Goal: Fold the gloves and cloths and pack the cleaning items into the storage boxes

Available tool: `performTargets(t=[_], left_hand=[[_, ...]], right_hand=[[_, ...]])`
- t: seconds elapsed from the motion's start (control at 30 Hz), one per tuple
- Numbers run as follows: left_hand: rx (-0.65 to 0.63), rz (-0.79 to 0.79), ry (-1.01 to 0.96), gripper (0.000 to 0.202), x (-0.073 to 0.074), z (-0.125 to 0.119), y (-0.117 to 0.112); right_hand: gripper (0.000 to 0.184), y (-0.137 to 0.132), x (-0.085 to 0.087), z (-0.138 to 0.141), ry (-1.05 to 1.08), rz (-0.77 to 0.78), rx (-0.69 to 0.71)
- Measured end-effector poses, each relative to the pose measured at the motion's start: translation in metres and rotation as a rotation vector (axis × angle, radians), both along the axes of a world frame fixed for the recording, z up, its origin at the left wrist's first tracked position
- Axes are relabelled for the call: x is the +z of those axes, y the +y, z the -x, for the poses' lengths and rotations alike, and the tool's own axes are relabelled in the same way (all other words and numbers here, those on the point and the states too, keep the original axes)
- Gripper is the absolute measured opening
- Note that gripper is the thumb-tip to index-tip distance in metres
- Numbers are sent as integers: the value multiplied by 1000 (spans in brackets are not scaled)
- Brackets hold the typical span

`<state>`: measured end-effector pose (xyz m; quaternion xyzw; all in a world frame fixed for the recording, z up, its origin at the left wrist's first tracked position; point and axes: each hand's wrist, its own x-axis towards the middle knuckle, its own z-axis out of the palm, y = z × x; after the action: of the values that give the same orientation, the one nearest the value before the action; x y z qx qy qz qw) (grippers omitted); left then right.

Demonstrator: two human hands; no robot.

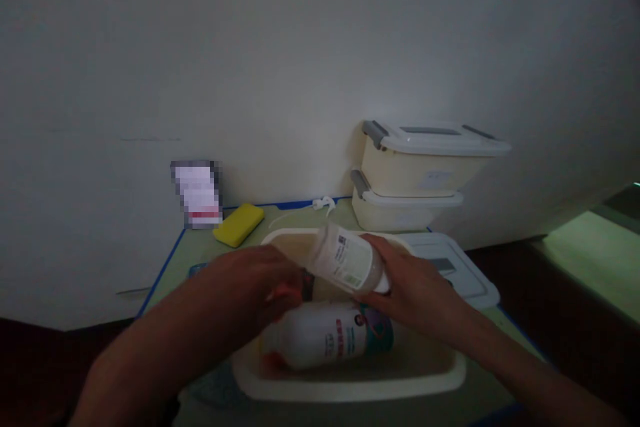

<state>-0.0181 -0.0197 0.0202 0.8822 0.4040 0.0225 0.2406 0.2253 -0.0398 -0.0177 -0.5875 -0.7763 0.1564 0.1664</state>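
My right hand (415,290) grips a white plastic bottle (347,259) with a label, tilted over an open cream bin (350,383). My left hand (255,283) reaches into the bin with its fingers curled near a dark and orange object (293,290); whether they hold it I cannot make out. A larger white bottle (327,337) with a red and teal label lies on its side inside the bin, below both hands.
Two lidded cream bins (420,177) stand stacked against the white wall at the back right. A loose lid (455,267) lies beside the open bin. A yellow sponge (239,224) and a white spray nozzle (324,204) sit at the back of the green table (200,253).
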Motion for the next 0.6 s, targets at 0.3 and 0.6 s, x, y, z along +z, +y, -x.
performTargets(t=[0.3, 0.6], left_hand=[[176, -83, 139, 57, -12, 34, 29], [150, -92, 158, 50, -9, 30, 28]], right_hand=[[69, 9, 10, 16, -88, 172, 322], [53, 26, -11, 29, -251, -59, 469]])
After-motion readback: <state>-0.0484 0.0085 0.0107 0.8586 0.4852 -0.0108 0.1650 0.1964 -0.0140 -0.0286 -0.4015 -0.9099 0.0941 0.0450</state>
